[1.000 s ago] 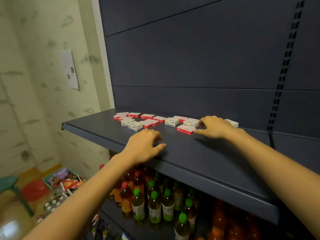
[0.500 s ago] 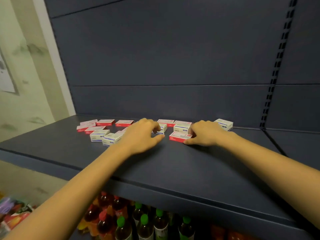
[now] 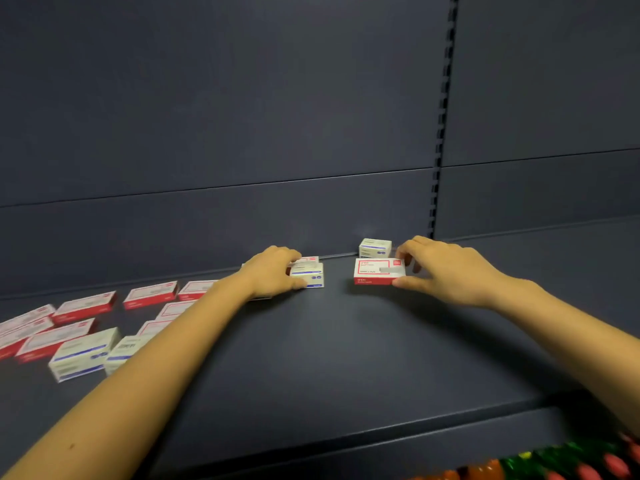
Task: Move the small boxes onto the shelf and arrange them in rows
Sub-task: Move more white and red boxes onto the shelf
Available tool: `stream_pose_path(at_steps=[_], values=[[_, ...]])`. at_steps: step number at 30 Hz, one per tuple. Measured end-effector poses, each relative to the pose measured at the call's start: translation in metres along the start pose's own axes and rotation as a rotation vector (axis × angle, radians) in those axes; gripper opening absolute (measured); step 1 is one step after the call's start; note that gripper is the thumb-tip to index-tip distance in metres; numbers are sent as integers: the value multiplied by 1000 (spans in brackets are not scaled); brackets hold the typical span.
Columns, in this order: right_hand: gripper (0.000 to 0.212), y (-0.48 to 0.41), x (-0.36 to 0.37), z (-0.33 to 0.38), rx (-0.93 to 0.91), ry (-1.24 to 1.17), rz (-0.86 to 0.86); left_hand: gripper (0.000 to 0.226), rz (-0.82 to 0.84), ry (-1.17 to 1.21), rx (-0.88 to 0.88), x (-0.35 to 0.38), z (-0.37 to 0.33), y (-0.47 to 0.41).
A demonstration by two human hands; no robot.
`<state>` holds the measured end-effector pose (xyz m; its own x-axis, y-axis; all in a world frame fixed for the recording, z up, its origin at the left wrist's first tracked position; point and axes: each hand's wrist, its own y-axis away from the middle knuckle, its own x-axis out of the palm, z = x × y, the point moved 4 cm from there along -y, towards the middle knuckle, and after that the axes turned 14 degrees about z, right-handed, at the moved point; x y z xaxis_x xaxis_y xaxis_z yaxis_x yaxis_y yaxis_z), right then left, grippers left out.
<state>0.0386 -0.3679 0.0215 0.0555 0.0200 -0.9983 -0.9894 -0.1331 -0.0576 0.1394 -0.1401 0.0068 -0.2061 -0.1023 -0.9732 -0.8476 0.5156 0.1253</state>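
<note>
The right hand [image 3: 450, 271] has slid the red box [image 3: 374, 271] rightward; the left hand [image 3: 272, 275] now grips a white box [image 3: 311, 277].

— Looks like a shop.
— Going by what?
— Dark metal display shelf [image 3: 311, 358], flat back panel [image 3: 225, 116] behind, slotted upright [image 3: 440, 133] at the far right for hanging more tiers. Many alike small boxes [image 3: 83, 351] laid out on the left. Blurred bright-coloured goods [image 3: 554, 462] on a lower tier, near right.

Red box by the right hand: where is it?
Head view, right of centre: the right hand pinches the red box, in front of a white box.
</note>
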Motion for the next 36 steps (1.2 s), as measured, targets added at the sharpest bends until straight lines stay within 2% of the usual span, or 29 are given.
stream_pose_path(at_steps=[3, 8, 12, 18, 24, 36], values=[[40, 17, 3, -6, 72, -32, -3, 47, 42, -16, 55, 1, 0, -10], [43, 46, 6, -17, 178, -38, -13, 42, -82, 34, 140, -8, -14, -12], [45, 73, 4, -32, 254, -43, -51, 43, -176, 69, 292, -12, -52, -5], [42, 125, -3, -66, 360, -37, -83, 43, -202, 135, 497, -10, -133, 2], [39, 191, -10, -122, 448, -33, -102, 41, -189, 191, 623, 0, -223, -1], [42, 324, -22, -282, 546, -8, -66, 41, -185, 255, 700, 40, -418, -13]])
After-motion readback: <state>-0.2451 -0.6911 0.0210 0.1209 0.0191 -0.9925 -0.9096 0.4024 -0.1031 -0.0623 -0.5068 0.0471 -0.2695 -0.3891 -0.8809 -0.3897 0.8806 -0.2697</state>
